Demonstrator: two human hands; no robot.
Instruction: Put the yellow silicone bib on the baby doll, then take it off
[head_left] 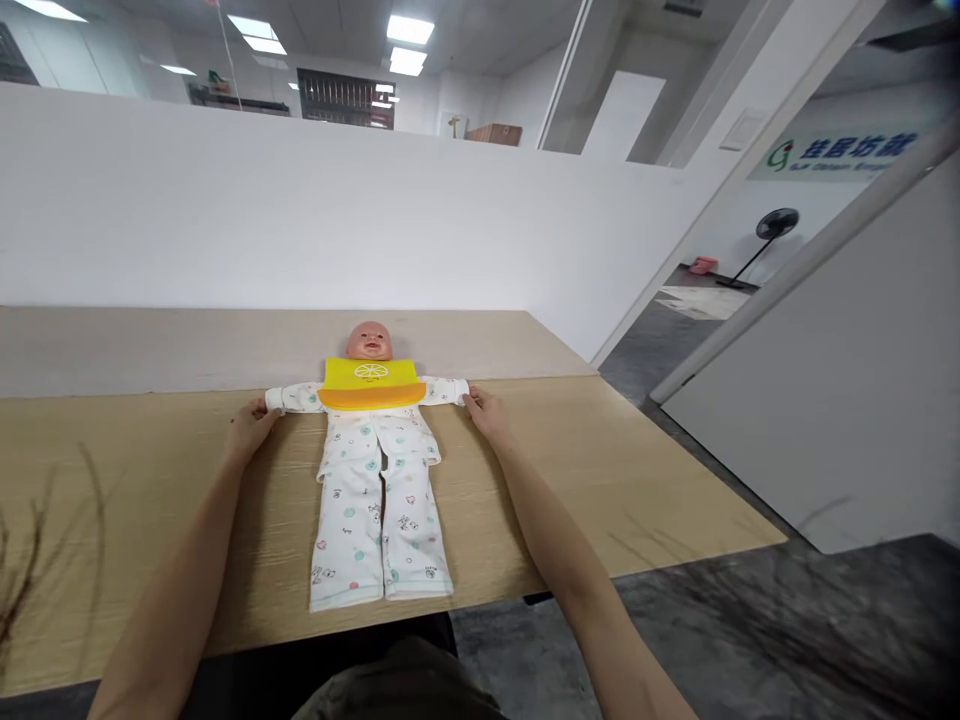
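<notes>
A baby doll [370, 341] lies face up on the wooden table, its head toward the wall. It wears a white printed top [341, 432] and matching pants [349, 530], the legs laid straight toward me. Across its chest is a yellow bib [371, 375] with an orange pocket along the lower edge. Both sleeves are stretched out sideways. My left hand [251, 428] pinches the cuff of the sleeve on the left. At the opposite cuff, my right hand [486, 412] has its fingers closed on the sleeve end. The doll's own hands are not visible.
The wooden table [585, 470] meets a grey-beige strip [187, 345] in front of a white wall [262, 210]. A white door [832, 380] stands at the right, past the table's edge. Beyond the doorway is a black standing fan [777, 224].
</notes>
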